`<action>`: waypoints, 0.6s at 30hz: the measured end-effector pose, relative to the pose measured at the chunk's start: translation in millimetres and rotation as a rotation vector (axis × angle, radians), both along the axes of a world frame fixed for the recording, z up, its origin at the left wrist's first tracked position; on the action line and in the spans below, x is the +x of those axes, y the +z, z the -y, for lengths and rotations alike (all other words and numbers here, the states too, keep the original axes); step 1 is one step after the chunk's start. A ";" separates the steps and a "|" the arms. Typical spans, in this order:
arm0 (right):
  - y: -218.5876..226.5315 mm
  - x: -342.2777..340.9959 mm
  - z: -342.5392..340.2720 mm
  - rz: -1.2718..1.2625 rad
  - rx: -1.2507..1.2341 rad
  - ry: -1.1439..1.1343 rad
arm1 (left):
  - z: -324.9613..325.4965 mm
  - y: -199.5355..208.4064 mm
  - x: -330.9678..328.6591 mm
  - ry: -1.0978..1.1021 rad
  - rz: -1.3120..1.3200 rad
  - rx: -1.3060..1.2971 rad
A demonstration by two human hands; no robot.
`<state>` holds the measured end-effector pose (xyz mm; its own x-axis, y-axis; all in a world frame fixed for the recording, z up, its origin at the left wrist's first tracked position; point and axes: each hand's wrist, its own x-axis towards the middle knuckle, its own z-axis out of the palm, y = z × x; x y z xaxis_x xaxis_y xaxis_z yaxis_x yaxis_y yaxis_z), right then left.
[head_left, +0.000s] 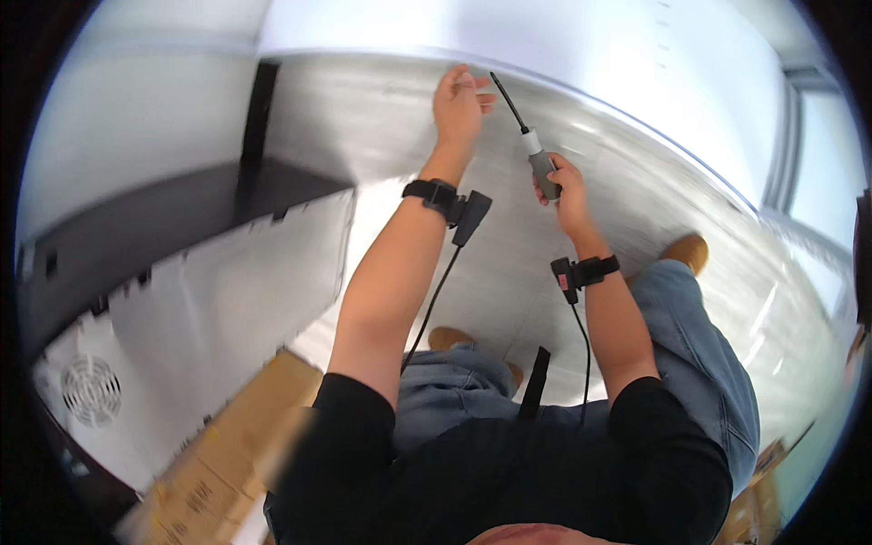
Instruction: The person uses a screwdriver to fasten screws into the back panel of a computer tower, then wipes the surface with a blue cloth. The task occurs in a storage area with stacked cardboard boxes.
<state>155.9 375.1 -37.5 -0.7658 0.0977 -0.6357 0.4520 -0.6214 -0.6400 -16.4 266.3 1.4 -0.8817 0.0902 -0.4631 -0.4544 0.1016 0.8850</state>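
My right hand (563,189) is closed around the grey handle of a screwdriver (543,169), which has a white collar and a long black shaft. The shaft slants up and to the left, and its tip ends in the air just right of my left hand (461,104). That hand is raised with its fingers partly bent and apart, and I see nothing held in it. A small gap separates its fingers from the tip. Each wrist wears a black strap with a cabled block.
A white panel (563,45) runs along the far side above the grey floor (381,100). At left stands a white, black-edged cabinet (227,300) with a round vent. Cardboard boxes (218,445) lie at lower left. My feet in brown shoes stand below my arms.
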 end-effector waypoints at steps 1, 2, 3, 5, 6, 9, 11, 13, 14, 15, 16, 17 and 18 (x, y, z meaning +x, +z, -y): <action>-2.0 -7.8 19.9 0.033 -0.003 0.066 | 27.4 -0.6 0.5 0.057 0.094 0.018; -3.6 -18.9 39.7 0.055 0.005 0.128 | 54.8 -0.5 -0.3 0.111 0.126 -0.003; -2.5 -25.7 57.4 0.076 0.021 0.220 | 79.3 -3.4 4.4 0.161 0.171 -0.001; -2.5 -32.2 88.9 0.113 0.058 0.389 | 125.1 -13.5 17.7 0.263 0.242 0.001; -4.0 -30.7 99.7 0.140 0.085 0.455 | 141.8 -20.0 28.0 0.310 0.272 0.008; -9.4 -25.4 127.9 0.211 0.129 0.598 | 183.0 -42.1 52.1 0.435 0.360 0.041; -6.7 -25.9 132.5 0.239 0.112 0.649 | 197.1 -58.2 62.0 0.528 0.422 0.084; -10.0 -27.8 146.3 0.281 0.053 0.667 | 213.0 -63.2 66.0 0.543 0.428 0.088; -13.1 -27.8 150.3 0.303 0.023 0.675 | 218.7 -66.7 66.7 0.538 0.417 0.086; -18.0 -24.7 153.3 0.305 0.017 0.673 | 222.2 -65.4 70.1 0.533 0.412 0.081; -23.6 -23.2 156.1 0.309 0.011 0.671 | 224.1 -65.6 69.4 0.529 0.414 0.090; -28.7 -20.7 158.0 0.312 0.005 0.669 | 225.9 -65.3 70.7 0.530 0.409 0.084; -29.2 -21.5 159.1 0.303 0.000 0.667 | 227.7 -64.9 69.8 0.531 0.400 0.080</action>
